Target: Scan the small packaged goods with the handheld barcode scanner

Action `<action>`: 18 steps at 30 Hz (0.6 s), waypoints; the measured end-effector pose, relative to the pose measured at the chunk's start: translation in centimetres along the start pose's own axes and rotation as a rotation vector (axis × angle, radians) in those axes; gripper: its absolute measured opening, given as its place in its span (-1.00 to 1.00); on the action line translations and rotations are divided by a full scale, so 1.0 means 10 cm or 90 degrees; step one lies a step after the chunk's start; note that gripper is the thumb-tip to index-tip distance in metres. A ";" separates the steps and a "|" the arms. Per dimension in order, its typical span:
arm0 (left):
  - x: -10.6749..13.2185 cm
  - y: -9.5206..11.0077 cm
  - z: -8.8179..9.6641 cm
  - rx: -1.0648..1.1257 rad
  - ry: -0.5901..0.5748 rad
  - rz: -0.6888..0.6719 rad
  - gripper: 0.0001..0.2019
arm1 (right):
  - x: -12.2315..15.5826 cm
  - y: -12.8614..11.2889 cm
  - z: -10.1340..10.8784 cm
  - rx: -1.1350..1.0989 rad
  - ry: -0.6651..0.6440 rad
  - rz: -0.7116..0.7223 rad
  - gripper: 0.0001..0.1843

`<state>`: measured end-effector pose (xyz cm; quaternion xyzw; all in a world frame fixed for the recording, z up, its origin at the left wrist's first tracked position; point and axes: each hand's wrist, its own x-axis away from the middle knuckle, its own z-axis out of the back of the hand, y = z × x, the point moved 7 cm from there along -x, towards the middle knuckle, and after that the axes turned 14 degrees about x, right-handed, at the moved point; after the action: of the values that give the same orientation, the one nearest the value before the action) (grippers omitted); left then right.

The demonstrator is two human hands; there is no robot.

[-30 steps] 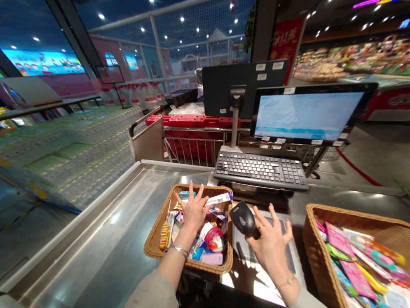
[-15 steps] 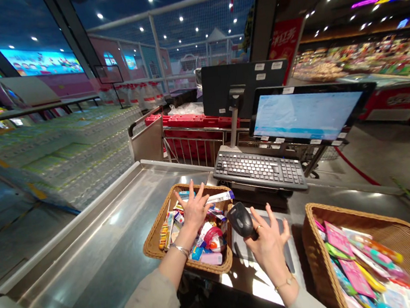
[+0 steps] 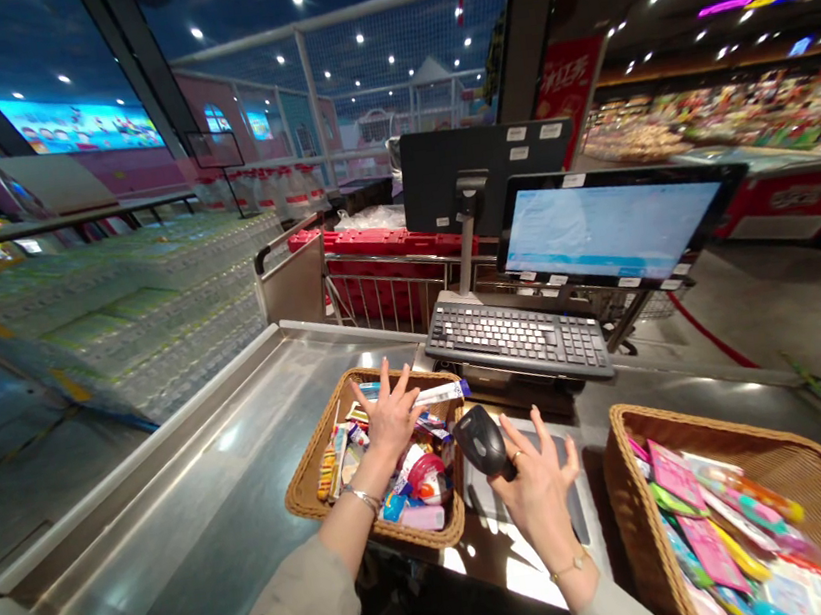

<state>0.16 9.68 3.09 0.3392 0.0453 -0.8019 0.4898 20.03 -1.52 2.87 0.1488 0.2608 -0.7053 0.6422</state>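
My left hand (image 3: 389, 416) hovers with fingers spread wide over a wicker basket (image 3: 309, 470) full of small colourful packets, tubes and sweets; it holds nothing. My right hand (image 3: 541, 487) is raised just right of that basket. A black barcode scanner (image 3: 479, 438) is held between its thumb and forefinger, while the other fingers fan out. Both wrists wear thin bracelets.
A second wicker basket (image 3: 704, 413) with pink and green packets stands at the right. Behind the hands are a keyboard (image 3: 521, 338), a lit touchscreen (image 3: 608, 231) and a dark monitor back (image 3: 483, 167). A steel checkout counter (image 3: 200, 496) runs left; a red trolley (image 3: 390, 270) stands beyond.
My right hand with the scanner has drifted slightly left. The left hand stays spread over the basket.
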 end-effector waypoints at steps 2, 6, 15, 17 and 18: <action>-0.01 0.01 -0.01 0.003 -0.004 -0.004 -0.81 | 0.00 0.02 -0.01 0.017 0.000 0.001 -0.66; -0.06 0.06 -0.04 0.019 -0.004 -0.010 -0.81 | 0.02 0.12 -0.03 0.048 0.005 -0.011 -0.62; -0.20 0.30 -0.15 0.053 0.000 -0.048 -0.82 | 0.07 0.32 0.08 0.085 0.030 -0.061 -0.62; -0.23 0.35 -0.19 0.060 -0.004 -0.058 -0.82 | 0.08 0.37 0.13 0.091 0.039 -0.077 -0.63; -0.25 0.38 -0.21 0.064 -0.007 -0.064 -0.81 | 0.09 0.39 0.15 0.095 0.044 -0.084 -0.63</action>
<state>5.04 10.47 3.89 0.3563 0.0195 -0.8284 0.4318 23.97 -3.29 2.96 0.2027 0.2392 -0.7580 0.5719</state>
